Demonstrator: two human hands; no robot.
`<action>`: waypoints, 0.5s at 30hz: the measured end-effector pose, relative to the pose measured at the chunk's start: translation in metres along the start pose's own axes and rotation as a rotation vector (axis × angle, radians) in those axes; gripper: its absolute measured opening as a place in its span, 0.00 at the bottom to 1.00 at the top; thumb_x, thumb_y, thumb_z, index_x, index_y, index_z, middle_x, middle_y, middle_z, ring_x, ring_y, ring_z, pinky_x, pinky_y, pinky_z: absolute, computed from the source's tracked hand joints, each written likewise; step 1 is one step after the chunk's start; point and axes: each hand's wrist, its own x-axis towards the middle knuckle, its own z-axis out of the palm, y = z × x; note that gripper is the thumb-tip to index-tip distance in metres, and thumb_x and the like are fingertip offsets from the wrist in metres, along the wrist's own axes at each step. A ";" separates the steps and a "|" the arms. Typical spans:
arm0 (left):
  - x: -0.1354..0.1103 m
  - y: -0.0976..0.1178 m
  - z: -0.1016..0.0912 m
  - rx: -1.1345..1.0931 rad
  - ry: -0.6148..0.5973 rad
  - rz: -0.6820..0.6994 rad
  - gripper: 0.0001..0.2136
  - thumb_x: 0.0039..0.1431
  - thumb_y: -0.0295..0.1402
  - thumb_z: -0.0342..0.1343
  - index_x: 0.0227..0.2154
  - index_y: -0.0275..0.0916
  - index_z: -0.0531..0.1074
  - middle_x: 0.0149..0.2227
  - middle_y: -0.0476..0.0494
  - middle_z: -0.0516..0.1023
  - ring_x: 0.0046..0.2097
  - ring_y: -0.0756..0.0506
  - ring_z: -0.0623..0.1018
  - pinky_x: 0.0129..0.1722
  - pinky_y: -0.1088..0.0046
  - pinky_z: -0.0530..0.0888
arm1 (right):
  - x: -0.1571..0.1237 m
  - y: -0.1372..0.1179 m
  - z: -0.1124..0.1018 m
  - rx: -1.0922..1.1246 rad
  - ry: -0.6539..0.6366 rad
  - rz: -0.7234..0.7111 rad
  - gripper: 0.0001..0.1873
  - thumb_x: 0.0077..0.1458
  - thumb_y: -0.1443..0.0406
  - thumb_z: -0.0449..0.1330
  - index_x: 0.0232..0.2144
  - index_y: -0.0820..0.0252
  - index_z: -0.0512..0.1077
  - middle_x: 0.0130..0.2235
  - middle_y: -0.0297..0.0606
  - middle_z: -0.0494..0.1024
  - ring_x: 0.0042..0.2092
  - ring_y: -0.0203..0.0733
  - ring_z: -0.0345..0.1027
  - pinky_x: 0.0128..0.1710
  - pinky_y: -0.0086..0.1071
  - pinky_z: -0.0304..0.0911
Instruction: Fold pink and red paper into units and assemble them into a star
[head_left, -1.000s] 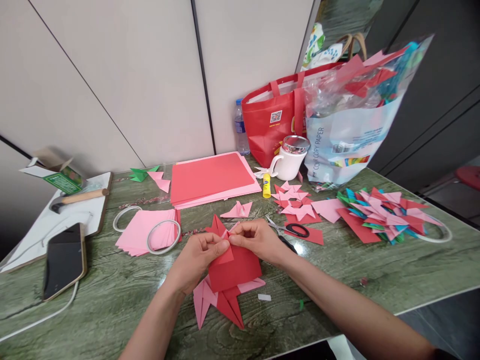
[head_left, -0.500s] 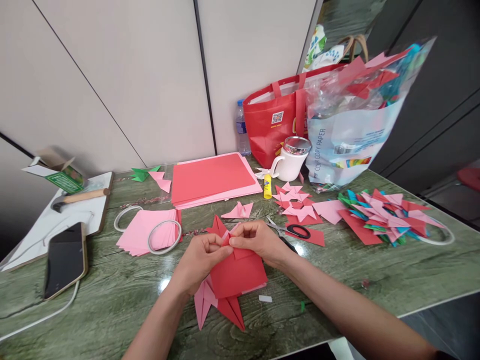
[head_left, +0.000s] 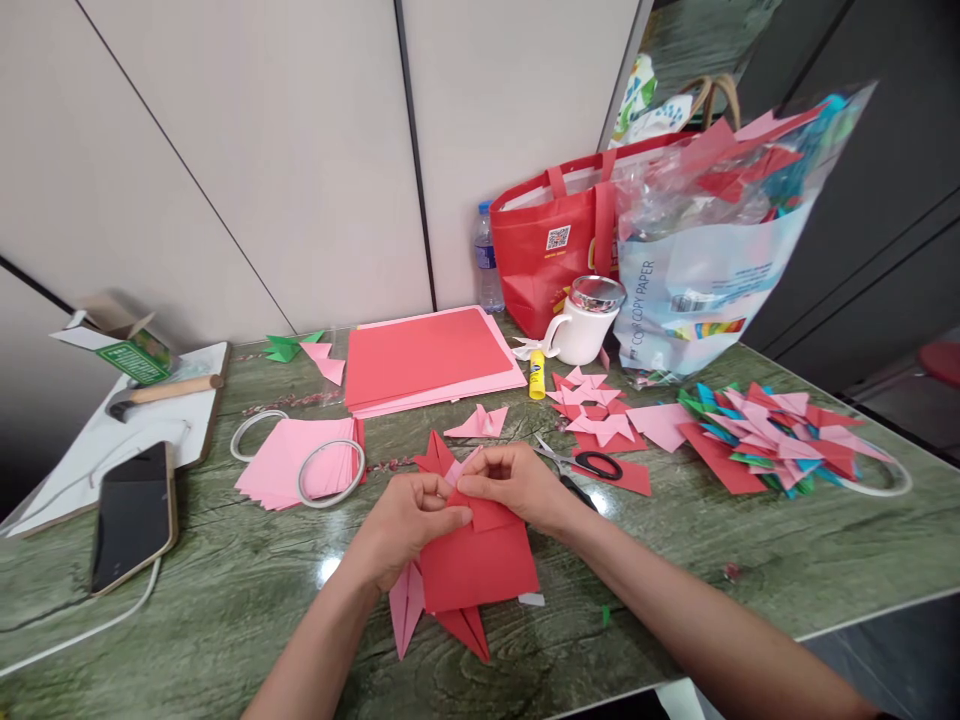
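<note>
My left hand (head_left: 415, 518) and my right hand (head_left: 517, 485) meet at the top of a red sheet of paper (head_left: 480, 568), both pinching its folded upper part. The sheet's lower edge hangs toward me, flat and square. Beneath it lie folded pink and red paper points (head_left: 406, 610), partly covered by the sheet and my left hand. A small folded pink piece (head_left: 478, 422) rests just beyond my fingers. Right of my right hand are open scissors (head_left: 581, 462) with black handles, partly hidden behind my wrist.
Pink squares (head_left: 289, 460) with tape rolls (head_left: 330, 500) lie left, near a phone (head_left: 135, 520) and hammer (head_left: 169, 394). Behind are red sheets (head_left: 431, 355), a glue stick (head_left: 537, 378), a white mug (head_left: 585, 335) and a red bag (head_left: 529, 265). Folded paper pieces (head_left: 780, 430) are heaped right.
The red sheet's lower edge has swung down slightly toward me, covering more of the points and part of the white scrap. My hands keep pinching its top, fingers slightly shifted.
</note>
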 end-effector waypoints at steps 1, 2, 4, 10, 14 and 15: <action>0.000 0.000 0.000 -0.007 -0.008 -0.004 0.16 0.35 0.39 0.67 0.22 0.34 0.69 0.15 0.55 0.67 0.19 0.55 0.63 0.20 0.80 0.56 | 0.000 0.000 0.000 -0.028 0.007 -0.010 0.12 0.44 0.58 0.64 0.25 0.63 0.74 0.27 0.36 0.75 0.28 0.35 0.64 0.30 0.29 0.59; -0.001 0.000 0.000 -0.011 -0.016 -0.008 0.16 0.35 0.39 0.67 0.22 0.34 0.69 0.16 0.54 0.67 0.19 0.55 0.64 0.21 0.80 0.56 | 0.000 0.000 0.001 -0.061 0.014 -0.023 0.12 0.45 0.58 0.63 0.25 0.63 0.74 0.27 0.36 0.75 0.28 0.35 0.64 0.29 0.29 0.59; -0.001 0.000 -0.001 -0.010 -0.027 -0.003 0.16 0.36 0.41 0.67 0.22 0.33 0.70 0.17 0.54 0.67 0.20 0.55 0.63 0.21 0.79 0.55 | 0.000 0.000 0.001 -0.128 0.030 -0.053 0.11 0.46 0.58 0.63 0.24 0.62 0.74 0.26 0.36 0.75 0.28 0.35 0.64 0.29 0.29 0.59; 0.001 -0.004 -0.002 0.048 -0.024 0.020 0.18 0.40 0.44 0.64 0.16 0.34 0.66 0.15 0.55 0.63 0.19 0.56 0.58 0.20 0.78 0.50 | -0.001 0.000 0.004 -0.178 0.050 -0.095 0.09 0.47 0.61 0.61 0.23 0.62 0.73 0.26 0.36 0.74 0.28 0.36 0.64 0.30 0.30 0.59; 0.001 -0.004 -0.001 0.026 -0.052 0.002 0.18 0.39 0.43 0.65 0.18 0.34 0.67 0.16 0.54 0.64 0.19 0.55 0.58 0.21 0.78 0.50 | -0.001 0.001 0.005 -0.165 0.039 -0.091 0.10 0.47 0.60 0.61 0.22 0.62 0.72 0.24 0.35 0.73 0.26 0.35 0.62 0.28 0.29 0.57; 0.001 -0.004 -0.001 0.020 -0.054 -0.003 0.18 0.38 0.43 0.65 0.18 0.34 0.67 0.16 0.54 0.64 0.19 0.55 0.58 0.21 0.78 0.50 | -0.001 0.001 0.005 -0.167 0.038 -0.090 0.10 0.47 0.60 0.61 0.22 0.62 0.72 0.24 0.34 0.73 0.26 0.34 0.62 0.28 0.29 0.57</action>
